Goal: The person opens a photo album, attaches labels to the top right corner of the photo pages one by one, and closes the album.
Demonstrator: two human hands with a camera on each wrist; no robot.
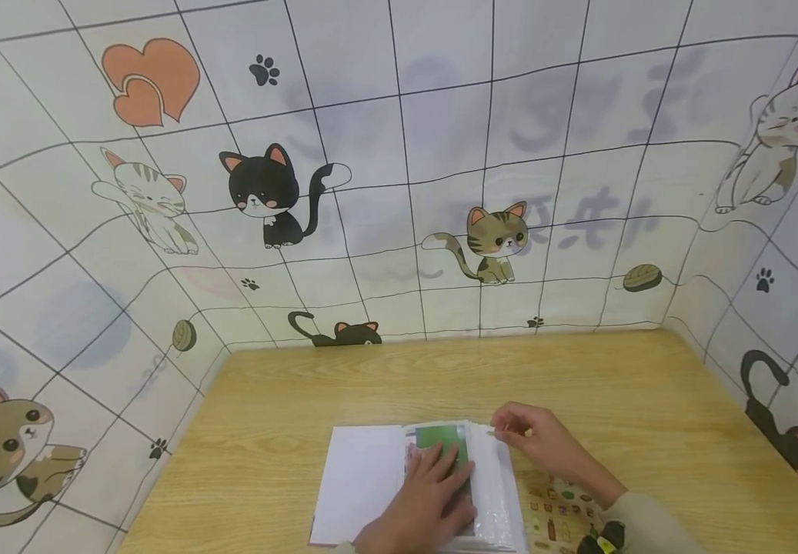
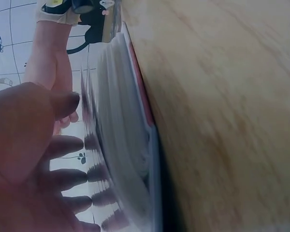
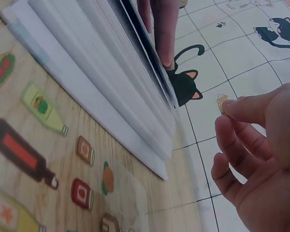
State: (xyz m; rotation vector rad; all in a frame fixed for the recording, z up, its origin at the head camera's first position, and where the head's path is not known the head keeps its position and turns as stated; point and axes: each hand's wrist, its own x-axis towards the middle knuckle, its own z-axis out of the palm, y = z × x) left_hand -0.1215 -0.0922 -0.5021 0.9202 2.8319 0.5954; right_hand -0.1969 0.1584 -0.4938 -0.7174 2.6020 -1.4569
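An album (image 1: 492, 492) with clear sleeves lies open on the table, its blank white inner cover (image 1: 357, 477) folded out to the left. My left hand (image 1: 429, 492) rests with spread fingers on a page showing a green picture (image 1: 440, 436). In the left wrist view, its fingertips (image 2: 77, 176) touch the glossy page. Beyond the album's upper right corner, my right hand (image 1: 537, 438) pinches a small yellowish sticker (image 3: 222, 104) between thumb and forefinger. Beside the album, partly under my right forearm, a clear sticker sheet (image 1: 544, 527) carries food and bottle pictures.
The wooden table (image 1: 288, 400) meets cat-printed, gridded walls (image 1: 371, 231) at the back and sides. A black and yellow object (image 1: 602, 538) sits at my right sleeve. The album's thick stack of pages (image 3: 101, 72) stands above the table surface.
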